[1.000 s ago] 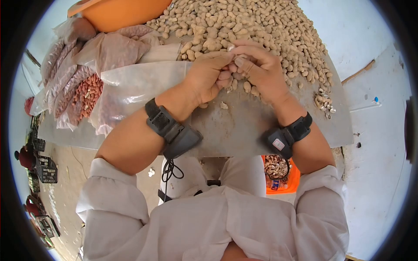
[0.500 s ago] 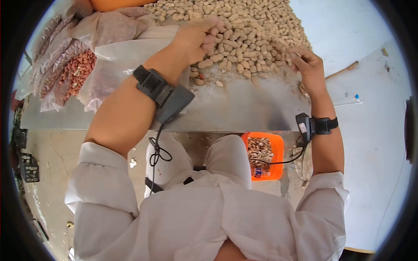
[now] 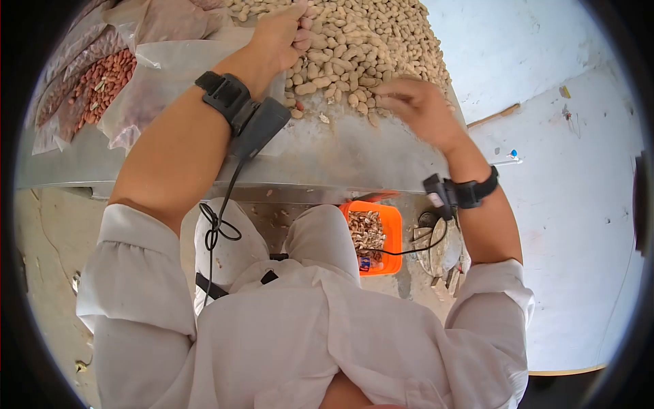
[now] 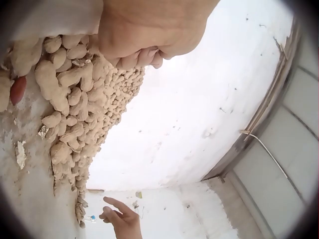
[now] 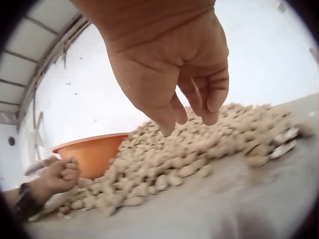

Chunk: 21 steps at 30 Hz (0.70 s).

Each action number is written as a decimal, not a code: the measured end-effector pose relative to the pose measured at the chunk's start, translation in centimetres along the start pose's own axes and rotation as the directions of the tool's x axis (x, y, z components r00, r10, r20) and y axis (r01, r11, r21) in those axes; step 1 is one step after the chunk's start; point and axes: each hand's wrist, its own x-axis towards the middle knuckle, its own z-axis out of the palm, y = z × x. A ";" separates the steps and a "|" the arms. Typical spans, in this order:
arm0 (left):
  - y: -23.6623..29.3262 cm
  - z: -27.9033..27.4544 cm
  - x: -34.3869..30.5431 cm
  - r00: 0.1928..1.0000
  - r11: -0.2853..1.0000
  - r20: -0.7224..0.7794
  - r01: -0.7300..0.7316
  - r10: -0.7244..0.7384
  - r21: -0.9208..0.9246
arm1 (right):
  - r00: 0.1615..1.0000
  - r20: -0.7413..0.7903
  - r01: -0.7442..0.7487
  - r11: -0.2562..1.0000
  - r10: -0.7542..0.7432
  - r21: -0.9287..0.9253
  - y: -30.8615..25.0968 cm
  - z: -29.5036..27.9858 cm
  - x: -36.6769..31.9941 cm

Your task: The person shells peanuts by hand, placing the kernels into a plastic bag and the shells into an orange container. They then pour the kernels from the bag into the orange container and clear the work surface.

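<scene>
Peanuts in their shells (image 3: 381, 41) form a broad heap over the far part of the grey worktop (image 3: 327, 160), reaching its right edge. Left hand (image 3: 278, 37): at the heap's left side, fingers curled in towards the palm; no peanut shows in its grasp, and whether any is enclosed cannot be told. Right hand (image 3: 424, 109): at the heap's near margin, fingers loosely bent, thumb set apart from them, nothing visible between; contact with the shells cannot be determined. Near the left hand, one red kernel (image 4: 18, 89) lies among loose shells. Towards the worktop's left edge, a clear plastic bag (image 3: 158, 73) adjoins a mass of red kernels (image 3: 102, 88). An orange basin (image 5: 97, 157) stands behind the heap. Below the near edge, an orange container (image 3: 394, 235) holds shell debris (image 3: 366, 228).
</scene>
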 end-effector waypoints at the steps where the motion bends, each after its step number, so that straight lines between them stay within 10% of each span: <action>1: -0.6 -1.3 1.4 0.997 0.999 0.070 -0.020 0.023 -0.038 | 0.995 0.043 0.091 0.995 -0.090 -0.036 -1.5 1.6 1.2; 4: -0.7 -0.8 0.7 0.993 0.996 0.113 -0.010 0.020 -0.090 | 0.949 0.142 0.300 0.946 -0.283 -0.121 -4.4 5.5 3.9; 17: -0.5 0.5 -0.7 0.991 0.993 0.056 0.119 -0.119 0.015 | 0.964 0.223 0.186 0.968 -0.146 -0.169 -3.7 7.6 6.3; 21: -0.7 0.5 -0.4 0.972 0.974 0.071 0.222 -0.225 0.052 | 0.995 0.029 0.098 0.979 -0.095 -0.180 -3.0 4.3 7.4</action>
